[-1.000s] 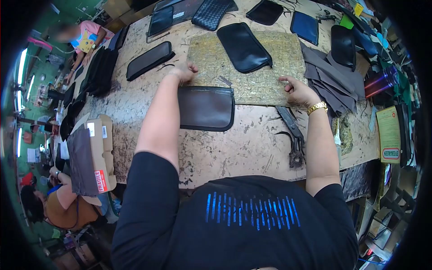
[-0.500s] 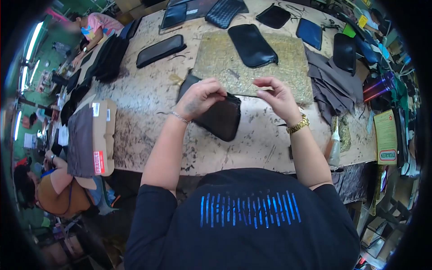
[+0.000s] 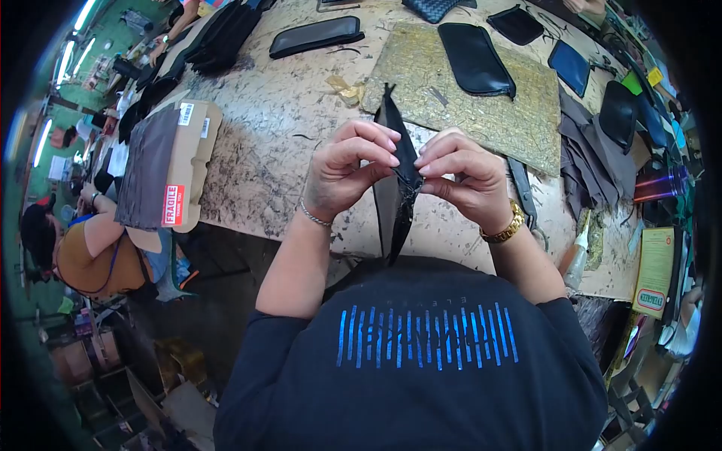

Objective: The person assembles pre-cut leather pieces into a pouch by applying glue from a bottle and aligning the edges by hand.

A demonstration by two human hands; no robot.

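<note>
Between my two hands, above the table's near edge, a black pouch (image 3: pixel 400 225) is raised edge-on. Its narrow end points away from me, and a crumpled glossy strip shows along its edge. My left hand (image 3: pixel 346 167) pinches that edge from the left with thumb and fingertips. From the other side, my right hand (image 3: pixel 468 177) is closed on the same edge, its fingertips close to the left ones. Whether a small part sits between the fingertips is hidden. Beyond the hands, another black pouch (image 3: pixel 474 60) lies on a mottled yellowish board (image 3: pixel 526 128).
A dark metal tool (image 3: pixel 520 188) lies right of my hand, near a nozzle bottle (image 3: pixel 575 259) and dark cloth (image 3: pixel 594 161). To the left stands a cardboard tray (image 3: pixel 197 165) with dark sheets. More pouches (image 3: pixel 316 36) lie farther back. A seated person (image 3: pixel 105 252) is at left.
The pouch has come up off the table and turned edge-on. My right hand, apart and holding nothing visible before, has moved in and closed on its edge. The view has shifted.
</note>
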